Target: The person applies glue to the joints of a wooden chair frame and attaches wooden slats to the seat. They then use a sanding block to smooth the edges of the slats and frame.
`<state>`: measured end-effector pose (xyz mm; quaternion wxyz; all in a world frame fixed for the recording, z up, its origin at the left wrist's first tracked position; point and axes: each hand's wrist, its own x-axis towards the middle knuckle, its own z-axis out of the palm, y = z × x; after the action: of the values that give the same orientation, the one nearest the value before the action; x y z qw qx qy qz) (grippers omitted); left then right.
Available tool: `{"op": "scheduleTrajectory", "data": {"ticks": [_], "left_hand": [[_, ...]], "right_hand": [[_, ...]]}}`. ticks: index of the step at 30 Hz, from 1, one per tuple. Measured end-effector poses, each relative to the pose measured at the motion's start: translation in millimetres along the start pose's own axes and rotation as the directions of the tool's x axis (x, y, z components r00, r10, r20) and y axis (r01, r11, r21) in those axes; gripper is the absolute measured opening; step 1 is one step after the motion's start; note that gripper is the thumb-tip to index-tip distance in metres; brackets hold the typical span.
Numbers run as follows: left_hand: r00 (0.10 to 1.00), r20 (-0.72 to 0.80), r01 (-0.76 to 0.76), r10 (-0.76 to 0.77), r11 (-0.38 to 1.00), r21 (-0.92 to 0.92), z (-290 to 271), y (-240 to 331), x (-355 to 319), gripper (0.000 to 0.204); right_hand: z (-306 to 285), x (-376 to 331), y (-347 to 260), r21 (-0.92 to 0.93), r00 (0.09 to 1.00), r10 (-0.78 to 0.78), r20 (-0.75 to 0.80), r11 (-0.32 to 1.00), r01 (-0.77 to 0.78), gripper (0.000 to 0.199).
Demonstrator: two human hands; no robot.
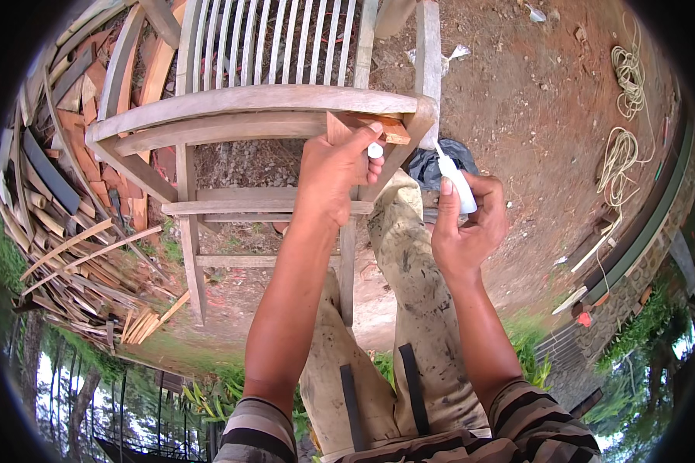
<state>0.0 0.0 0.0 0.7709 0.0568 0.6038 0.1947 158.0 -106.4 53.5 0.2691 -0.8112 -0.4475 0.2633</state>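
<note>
Clearly the reddish bare ground [548,147] takes up most of the view, with a heap of scrap wood [50,170] spread along its left side. On it stands a weathered slatted chair [239,99], its curved rail nearest the person. Beyond the chair's right edge lie loops of pale rope [629,81], and a dark plastic bag [462,153] sits just beside its near right corner.

The left hand [328,174] is closed, thumb and fingers curled, at the right end of that rail; the right hand [471,231] grips a white bottle [455,184] by its body, nozzle up, near the same corner. Whether the nozzle touches the chair I cannot tell. A reddish-brown piece of wood [395,131] shows past the left fingertips, close to the corner, and a small white cap [374,150] is pinched between those fingers.

To work the bottle well, I'd judge, steady the wood first, bring the tip close, squeeze gently for a thin even line, and keep the cap tucked clear of drips.
</note>
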Motion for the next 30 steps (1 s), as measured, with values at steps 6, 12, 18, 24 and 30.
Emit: {"op": "scheduleTrajectory", "data": {"ticks": [6,12,18,24,30], "left_hand": [[0.999,-0.015,-0.035,0.034,0.996,-0.085,7.5,-7.8,1.8,0.026],[0.989,-0.054,-0.147,0.139,0.970,-0.193,15.6,-25.4,2.0,0.026],[0.959,-0.073,-0.284,0.275,0.940,-0.188,18.9,-39.4,4.7,0.023],[0.886,-0.229,-0.424,0.404,0.905,-0.043,26.5,-47.0,11.4,0.018],[0.859,-0.297,-0.445,0.417,0.895,-0.028,33.7,-49.3,12.5,0.020]], "right_hand": [[8.0,8.3,4.8,0.235,0.998,0.035,-0.060,0.972,-0.020,0.025],[22.3,15.8,9.0,0.365,0.996,0.081,-0.049,0.929,-0.057,0.022],[30.3,28.8,9.8,0.204,0.991,-0.123,-0.048,0.970,0.130,0.020],[37.5,32.6,11.0,0.323,0.999,-0.054,-0.008,0.945,0.053,0.022],[48.5,38.9,18.0,0.393,0.999,-0.041,-0.015,0.918,0.044,0.027]]}}
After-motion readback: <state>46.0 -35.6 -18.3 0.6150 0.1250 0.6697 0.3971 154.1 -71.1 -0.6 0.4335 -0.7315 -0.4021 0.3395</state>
